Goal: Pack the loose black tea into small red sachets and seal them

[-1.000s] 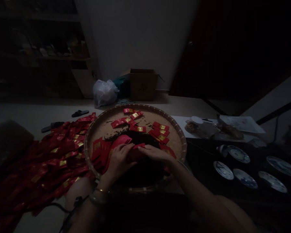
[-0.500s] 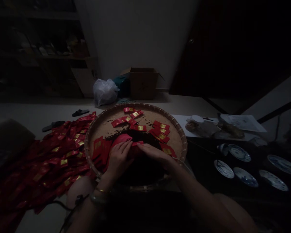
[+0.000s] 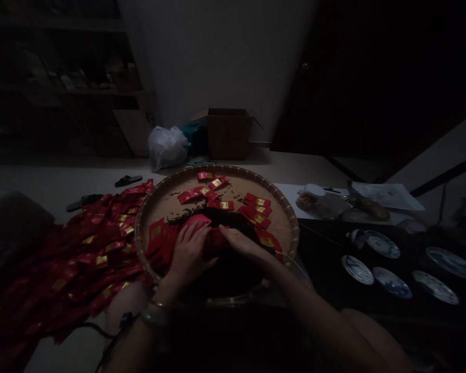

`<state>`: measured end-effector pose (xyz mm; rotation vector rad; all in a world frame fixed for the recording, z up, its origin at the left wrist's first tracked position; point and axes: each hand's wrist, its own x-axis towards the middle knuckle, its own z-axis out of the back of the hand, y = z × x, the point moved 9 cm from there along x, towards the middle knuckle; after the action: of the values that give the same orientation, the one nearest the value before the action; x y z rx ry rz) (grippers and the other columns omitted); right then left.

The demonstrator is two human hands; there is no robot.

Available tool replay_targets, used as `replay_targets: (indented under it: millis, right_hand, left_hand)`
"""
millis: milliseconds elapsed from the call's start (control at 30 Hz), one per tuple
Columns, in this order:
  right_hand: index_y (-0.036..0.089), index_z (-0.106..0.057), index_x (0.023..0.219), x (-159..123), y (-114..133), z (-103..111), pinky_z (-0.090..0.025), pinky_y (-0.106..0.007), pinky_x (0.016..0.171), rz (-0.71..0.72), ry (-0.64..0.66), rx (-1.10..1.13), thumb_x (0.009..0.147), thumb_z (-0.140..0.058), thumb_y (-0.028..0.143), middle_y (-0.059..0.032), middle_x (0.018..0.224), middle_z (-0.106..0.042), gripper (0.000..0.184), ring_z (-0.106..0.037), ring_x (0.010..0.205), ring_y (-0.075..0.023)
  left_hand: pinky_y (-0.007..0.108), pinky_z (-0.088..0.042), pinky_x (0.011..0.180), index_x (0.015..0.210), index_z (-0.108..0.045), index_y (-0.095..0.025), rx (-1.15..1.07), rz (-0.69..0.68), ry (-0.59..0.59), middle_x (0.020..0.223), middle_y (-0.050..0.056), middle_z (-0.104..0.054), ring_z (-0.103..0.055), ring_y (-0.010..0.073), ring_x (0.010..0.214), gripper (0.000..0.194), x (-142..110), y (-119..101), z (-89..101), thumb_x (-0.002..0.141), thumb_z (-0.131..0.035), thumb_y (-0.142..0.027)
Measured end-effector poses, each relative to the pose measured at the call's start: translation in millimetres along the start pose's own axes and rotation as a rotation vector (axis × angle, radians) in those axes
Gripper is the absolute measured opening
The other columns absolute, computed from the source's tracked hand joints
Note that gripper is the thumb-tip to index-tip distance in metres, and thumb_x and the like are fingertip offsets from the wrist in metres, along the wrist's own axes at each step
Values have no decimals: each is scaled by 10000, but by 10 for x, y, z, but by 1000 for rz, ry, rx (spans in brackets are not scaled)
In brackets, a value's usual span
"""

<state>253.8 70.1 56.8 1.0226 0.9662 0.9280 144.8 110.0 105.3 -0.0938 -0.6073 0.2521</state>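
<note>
A round woven bamboo tray lies before me, with dark loose tea-like leaves and several red packets with gold labels on it. My left hand rests palm down over a bright pink-red piece, fingers stretched and somewhat apart. Between my hands stands a red packet, dim in the shadow. My right hand is at its right side, fingertips at its upper edge; the thumb is hidden. More red packets stand close together left of my left hand.
A large heap of red packets covers the floor at left, near dark slippers. Beyond the tray are a white plastic bag and a cardboard box. Blue-and-white dishes and a lidded jar stand at right.
My left hand's fingers have spread and lifted slightly over the pink-red piece. The right hand stays almost in place at the red packet.
</note>
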Motion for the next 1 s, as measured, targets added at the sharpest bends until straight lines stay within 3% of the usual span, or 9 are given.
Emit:
replay_targets:
  millis: [167, 267, 433, 533, 633, 733, 867, 933, 1000]
  right_hand:
    - [120, -646, 778, 1, 176, -201, -439, -334, 764, 53, 106, -125, 845, -316, 701, -38, 741, -614, 671, -536, 744, -184]
    - [132, -657, 789, -74, 298, -156, -447, -355, 827, 86, 141, -49, 811, -342, 733, -38, 766, -641, 680, -563, 788, -195]
    - [150, -635, 860, -219, 254, 328, -491, -324, 752, 117, -206, 138, 898, -319, 553, -52, 779, -655, 514, -610, 748, -172]
    - [157, -639, 828, -263, 24, 236, -502, -310, 707, 42, -170, -99, 885, -407, 335, -50, 755, -666, 298, -624, 721, -172]
    - [169, -672, 936, -278, -64, 67, -469, -344, 866, 128, -101, -467, 832, -472, 163, -85, 982, -688, 226, -629, 922, -203]
    - [154, -578, 1211, -234, -127, 3, -383, -392, 1017, 162, -53, -651, 791, -583, 170, -143, 1263, -568, 421, -522, 1173, -246]
    - [176, -249, 1462, -102, -236, -111, -288, -534, 1067, 31, 94, -865, 622, -797, 334, -200, 1512, -206, 1015, -217, 1372, -379]
    - [234, -225, 1468, -58, -226, -224, -300, -599, 1023, -4, 151, -1001, 579, -827, 364, -189, 1515, -198, 1081, -209, 1352, -435]
    - [257, -328, 1422, -37, -156, -336, -375, -582, 958, 15, 154, -1119, 609, -816, 321, -177, 1440, -339, 950, -318, 1288, -426]
  left_hand:
    - [424, -461, 807, 1033, -594, -150, 13, 86, -48, 951, 118, -703, -605, 320, 999, 380, 37, -71, -59, 670, -678, -224]
    - [362, -498, 732, 1026, -581, -150, -93, 124, -79, 913, 104, -690, -633, 263, 866, 387, 4, 22, -103, 654, -680, -181]
    - [332, -524, 731, 1039, -563, -171, -265, 306, -211, 932, 77, -669, -639, 224, 839, 412, -102, 315, 2, 664, -711, -254]
    - [303, -530, 682, 1035, -559, -180, -371, 443, -280, 913, 55, -667, -650, 199, 783, 441, -153, 436, 76, 664, -726, -349]
    - [292, -533, 656, 1027, -552, -188, -444, 562, -298, 895, 37, -671, -656, 186, 743, 479, -193, 482, 69, 645, -735, -412]
    - [314, -539, 690, 1016, -546, -185, -486, 619, -305, 908, 45, -668, -660, 201, 783, 514, -227, 483, 13, 617, -744, -442]
    - [336, -543, 700, 1008, -526, -174, -533, 697, -387, 919, 58, -655, -657, 206, 787, 547, -299, 532, -21, 593, -749, -452]
    - [331, -545, 681, 1021, -513, -172, -549, 731, -432, 914, 57, -648, -655, 199, 763, 571, -331, 564, -15, 586, -751, -455]
    - [325, -546, 668, 1028, -505, -173, -554, 743, -454, 907, 54, -644, -654, 194, 753, 583, -345, 582, -6, 582, -755, -454]
